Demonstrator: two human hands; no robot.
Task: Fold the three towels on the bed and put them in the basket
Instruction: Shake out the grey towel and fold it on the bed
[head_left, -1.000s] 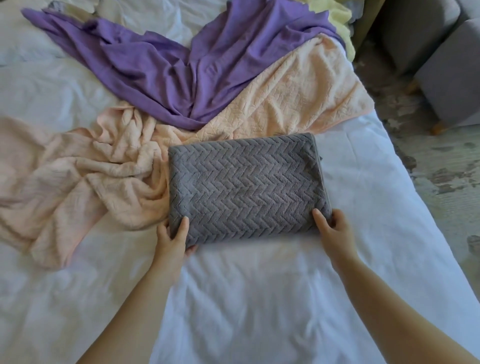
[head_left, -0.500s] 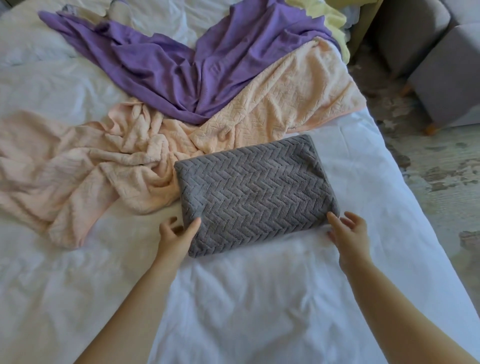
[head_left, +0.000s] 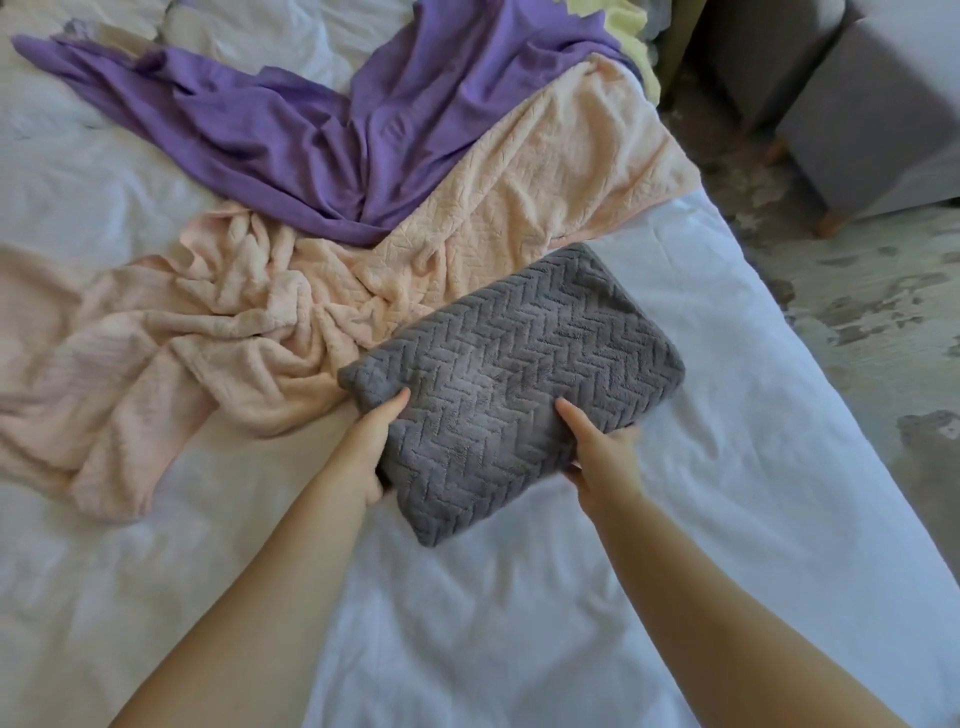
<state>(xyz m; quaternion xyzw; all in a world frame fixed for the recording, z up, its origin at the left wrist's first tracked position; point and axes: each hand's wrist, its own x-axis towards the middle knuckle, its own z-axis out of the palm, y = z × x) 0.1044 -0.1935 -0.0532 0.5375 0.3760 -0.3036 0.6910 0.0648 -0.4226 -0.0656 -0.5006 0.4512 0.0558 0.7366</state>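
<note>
Your left hand (head_left: 371, 447) and right hand (head_left: 597, 452) grip the folded grey towel (head_left: 514, 374) at its near edge, thumbs on top, frame centre over the bed (head_left: 467, 597). Peach towel (head_left: 260, 332) crumpled left, touching it. Purple towel (head_left: 311, 130) upper left, overlapping the peach.

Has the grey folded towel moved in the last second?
Yes. The grey towel has turned against the peach towel: its left end swung toward the person.

One grey towel (head_left: 519, 374), one peach towel (head_left: 545, 171), one purple towel (head_left: 311, 140), one yellow cloth (head_left: 605, 18). Two grips: left grip (head_left: 366, 447), right grip (head_left: 602, 457). Two stools (head_left: 883, 119) (head_left: 769, 41). One bed (head_left: 571, 597).
</note>
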